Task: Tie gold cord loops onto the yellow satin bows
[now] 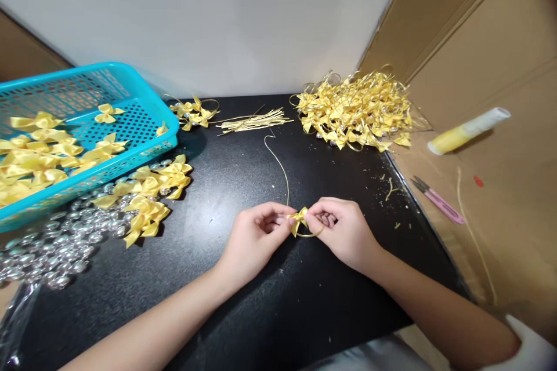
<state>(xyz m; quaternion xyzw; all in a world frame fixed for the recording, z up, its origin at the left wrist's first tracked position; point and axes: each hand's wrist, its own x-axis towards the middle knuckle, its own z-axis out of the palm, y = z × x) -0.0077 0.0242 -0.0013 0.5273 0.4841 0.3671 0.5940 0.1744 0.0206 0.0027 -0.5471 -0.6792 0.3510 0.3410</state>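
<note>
Between my hands, above the front middle of the black table, is a yellow ribbon bow (pixel 298 221) with a thin gold cord looped below it. My left hand (pixel 261 231) is closed, pinching the bow's left side between thumb and forefinger. On the other side, my right hand (pixel 342 229) pinches the bow near its knot, its fingers curled in. A thin gold thread (pixel 281 165) runs from beside the left fingertips up the table towards the back. Whatever else lies within the fingertips is hidden.
A turquoise basket (pixel 154 105) of yellow bows stands at left, with silvery beads (pixel 52 252) and loose bows (pixel 145 217) before it. At the back lie cut gold cords (pixel 255 122) and a heap of bows (pixel 354 107). Pink-handled snips (pixel 439 202) and a tube (pixel 470 130) lie at right.
</note>
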